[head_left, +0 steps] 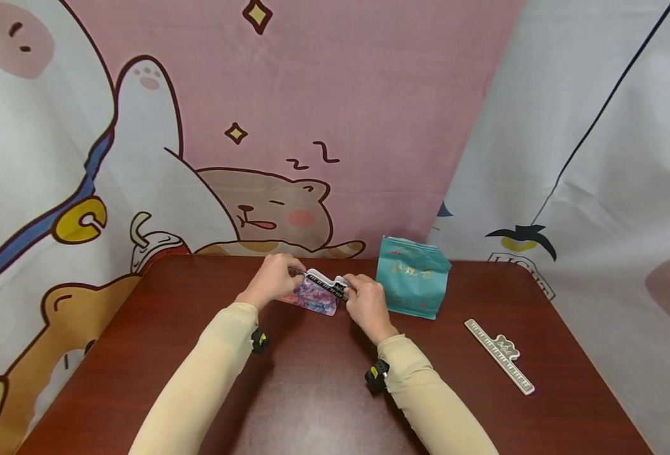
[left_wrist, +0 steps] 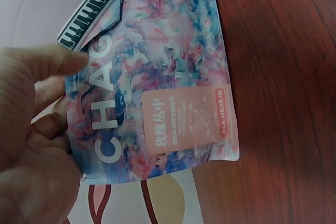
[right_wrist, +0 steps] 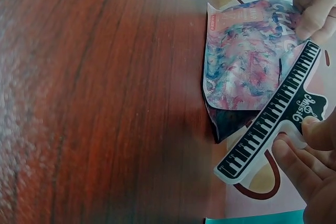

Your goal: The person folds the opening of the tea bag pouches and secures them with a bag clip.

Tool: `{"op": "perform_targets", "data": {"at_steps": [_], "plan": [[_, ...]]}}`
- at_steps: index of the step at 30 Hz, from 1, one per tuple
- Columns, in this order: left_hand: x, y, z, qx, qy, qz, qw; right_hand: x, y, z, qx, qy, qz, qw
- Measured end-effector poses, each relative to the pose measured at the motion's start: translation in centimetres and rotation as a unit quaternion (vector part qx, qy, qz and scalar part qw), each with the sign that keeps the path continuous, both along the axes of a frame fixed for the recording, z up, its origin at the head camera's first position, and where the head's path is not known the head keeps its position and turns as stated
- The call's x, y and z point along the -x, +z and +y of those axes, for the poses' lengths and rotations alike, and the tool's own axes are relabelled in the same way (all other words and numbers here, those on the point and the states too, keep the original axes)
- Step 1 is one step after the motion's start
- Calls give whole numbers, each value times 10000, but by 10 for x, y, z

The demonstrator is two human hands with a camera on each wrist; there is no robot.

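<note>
My left hand (head_left: 275, 278) pinches the top edge of a pink-and-blue patterned tea pouch (left_wrist: 173, 40) with a pink label. My right hand (head_left: 371, 306) holds the handle of a long black-and-white piano-key clip (right_wrist: 268, 116), thumb on one side and fingers on the other. In the right wrist view, the clip slants across the pouch's folded upper corner, close to the left fingertips. Whether its jaws grip the pouch along their whole length I cannot tell. The pouch's lower part touches or nearly touches the tabletop.
A teal pouch (head_left: 413, 278) stands just right of the right hand. Farther right, a pale piano-key clip (head_left: 500, 357) lies on the brown table (head_left: 312, 398). Behind the table's far edge hangs a cartoon-printed cloth (head_left: 369, 126).
</note>
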State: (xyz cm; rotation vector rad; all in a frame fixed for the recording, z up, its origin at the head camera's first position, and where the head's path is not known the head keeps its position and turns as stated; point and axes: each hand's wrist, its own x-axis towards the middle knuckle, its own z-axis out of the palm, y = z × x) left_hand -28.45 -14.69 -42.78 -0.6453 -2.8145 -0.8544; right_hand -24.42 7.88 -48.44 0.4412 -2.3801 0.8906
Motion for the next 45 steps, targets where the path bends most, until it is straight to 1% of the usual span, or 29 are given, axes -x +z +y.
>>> {"op": "perform_targets", "data": {"at_steps": [8, 15, 23, 26, 29, 35, 39, 45], "plan": [[-3, 3, -2, 3, 62, -320, 9995, 0, 1, 0, -63, 22, 52, 10000], [-2, 4, -1, -14, 80, -304, 9995, 1, 1, 0, -96, 73, 102, 9999], [-2, 5, -1, 56, 84, -327, 9994, 1, 2, 2, -208, 212, 291, 9991], [-2, 5, -1, 124, 66, -295, 9995, 0, 3, 2, -246, 232, 321, 9989], [-2, 5, -2, 161, 73, -283, 9994, -1, 4, 1, -225, 238, 241, 9992], [-1, 4, -4, 76, -1, -237, 9997, -2, 3, -3, -204, 16, 111, 9997], [1, 5, -7, -43, -65, -100, 9999, -1, 2, -3, -120, -19, 68, 9999], [2, 3, -10, -102, -64, 219, 9997, -1, 1, -5, -32, -102, 174, 9998]]}}
